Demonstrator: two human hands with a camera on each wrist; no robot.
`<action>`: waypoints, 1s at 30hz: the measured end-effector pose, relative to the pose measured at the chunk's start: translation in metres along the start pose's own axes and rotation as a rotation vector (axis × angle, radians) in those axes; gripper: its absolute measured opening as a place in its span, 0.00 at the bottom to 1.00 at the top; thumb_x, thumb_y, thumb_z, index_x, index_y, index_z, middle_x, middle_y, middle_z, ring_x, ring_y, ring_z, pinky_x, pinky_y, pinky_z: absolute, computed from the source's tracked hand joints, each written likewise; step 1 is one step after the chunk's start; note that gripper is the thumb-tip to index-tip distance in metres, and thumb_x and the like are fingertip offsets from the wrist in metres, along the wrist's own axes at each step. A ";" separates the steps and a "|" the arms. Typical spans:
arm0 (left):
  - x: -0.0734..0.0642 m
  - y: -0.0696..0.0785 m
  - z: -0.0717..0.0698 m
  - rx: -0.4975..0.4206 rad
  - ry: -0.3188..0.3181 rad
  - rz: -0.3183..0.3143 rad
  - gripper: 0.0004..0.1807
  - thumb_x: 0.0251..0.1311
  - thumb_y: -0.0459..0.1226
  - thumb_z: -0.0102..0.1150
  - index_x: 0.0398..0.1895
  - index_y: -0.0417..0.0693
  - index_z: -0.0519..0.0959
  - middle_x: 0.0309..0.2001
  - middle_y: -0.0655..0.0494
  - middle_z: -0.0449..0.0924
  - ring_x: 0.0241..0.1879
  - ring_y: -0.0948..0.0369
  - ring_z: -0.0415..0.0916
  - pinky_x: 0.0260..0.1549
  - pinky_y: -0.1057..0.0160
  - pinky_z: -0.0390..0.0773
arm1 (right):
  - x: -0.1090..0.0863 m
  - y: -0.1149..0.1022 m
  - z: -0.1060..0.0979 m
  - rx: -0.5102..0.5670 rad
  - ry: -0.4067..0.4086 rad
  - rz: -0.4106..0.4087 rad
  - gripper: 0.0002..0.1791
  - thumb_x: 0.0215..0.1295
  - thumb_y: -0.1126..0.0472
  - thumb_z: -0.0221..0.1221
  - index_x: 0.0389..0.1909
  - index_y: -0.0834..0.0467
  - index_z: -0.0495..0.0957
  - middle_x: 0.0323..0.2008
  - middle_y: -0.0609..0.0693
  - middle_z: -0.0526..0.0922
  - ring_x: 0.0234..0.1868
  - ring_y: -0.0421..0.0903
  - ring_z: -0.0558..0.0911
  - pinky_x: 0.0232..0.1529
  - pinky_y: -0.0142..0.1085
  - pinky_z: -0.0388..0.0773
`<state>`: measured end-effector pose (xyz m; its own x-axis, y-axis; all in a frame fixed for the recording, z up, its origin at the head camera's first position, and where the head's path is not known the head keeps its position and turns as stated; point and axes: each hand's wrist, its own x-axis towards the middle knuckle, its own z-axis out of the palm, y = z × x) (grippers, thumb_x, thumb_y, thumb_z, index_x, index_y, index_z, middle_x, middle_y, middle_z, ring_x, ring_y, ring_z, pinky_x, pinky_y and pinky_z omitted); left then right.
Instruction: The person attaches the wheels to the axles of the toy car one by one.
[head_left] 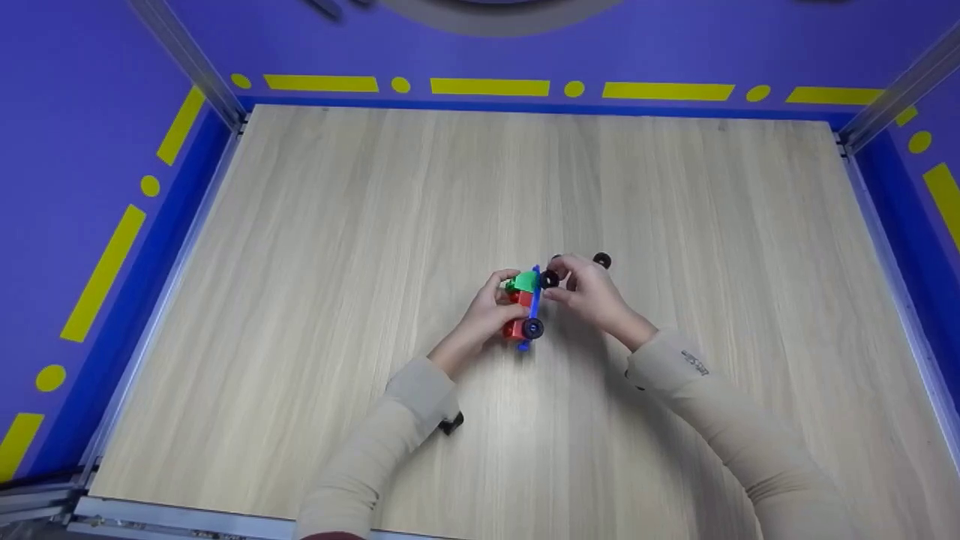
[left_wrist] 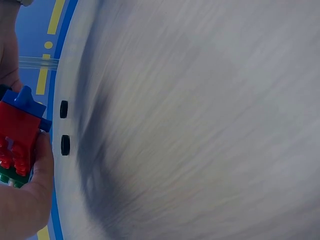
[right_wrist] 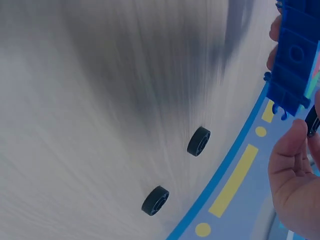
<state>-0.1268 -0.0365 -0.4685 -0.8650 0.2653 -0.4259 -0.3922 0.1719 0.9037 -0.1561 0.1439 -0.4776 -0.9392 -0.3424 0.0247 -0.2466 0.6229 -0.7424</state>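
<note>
In the head view my left hand [head_left: 484,311] grips a toy car [head_left: 534,300] built of a blue base with red and green blocks. One black wheel [head_left: 533,328] sits on the near end of its base. My right hand [head_left: 592,295] pinches another black wheel [head_left: 550,279] between thumb and fingers, close beside the base's far end. The right wrist view shows the blue base's underside [right_wrist: 295,55] with small clips at its end, and the pinched wheel [right_wrist: 312,122] just below. Red blocks [left_wrist: 17,130] face the left wrist camera, the left thumb along them.
Two loose black wheels lie on the wooden table [head_left: 337,300] beyond the right hand: one wheel [head_left: 601,260] in plain sight, the other mostly behind the fingers. The right wrist view shows both, a nearer wheel [right_wrist: 155,200] and a farther wheel [right_wrist: 198,141]. Blue walls [head_left: 495,52] border the table.
</note>
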 end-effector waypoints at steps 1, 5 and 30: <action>0.000 0.000 0.000 -0.007 -0.004 0.004 0.32 0.51 0.30 0.54 0.61 0.52 0.58 0.47 0.44 0.69 0.44 0.57 0.69 0.42 0.61 0.75 | 0.000 0.000 0.001 -0.012 0.003 -0.007 0.16 0.50 0.63 0.63 0.41 0.62 0.73 0.34 0.55 0.75 0.33 0.49 0.73 0.32 0.35 0.72; 0.002 -0.002 0.000 -0.022 -0.012 0.024 0.32 0.50 0.29 0.54 0.60 0.50 0.58 0.45 0.44 0.70 0.43 0.58 0.69 0.42 0.60 0.75 | -0.001 -0.001 0.004 -0.041 0.012 -0.034 0.15 0.50 0.62 0.62 0.40 0.60 0.73 0.33 0.54 0.75 0.31 0.47 0.73 0.31 0.34 0.71; 0.024 -0.025 0.000 -0.062 -0.019 0.070 0.32 0.49 0.31 0.57 0.59 0.54 0.60 0.44 0.47 0.72 0.42 0.59 0.72 0.37 0.65 0.75 | -0.002 0.000 0.008 -0.033 0.051 -0.049 0.14 0.52 0.61 0.61 0.39 0.61 0.73 0.33 0.53 0.78 0.31 0.45 0.74 0.31 0.35 0.71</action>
<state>-0.1372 -0.0343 -0.5016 -0.8853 0.2926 -0.3614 -0.3496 0.0937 0.9322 -0.1523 0.1391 -0.4824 -0.9365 -0.3374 0.0952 -0.2996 0.6291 -0.7173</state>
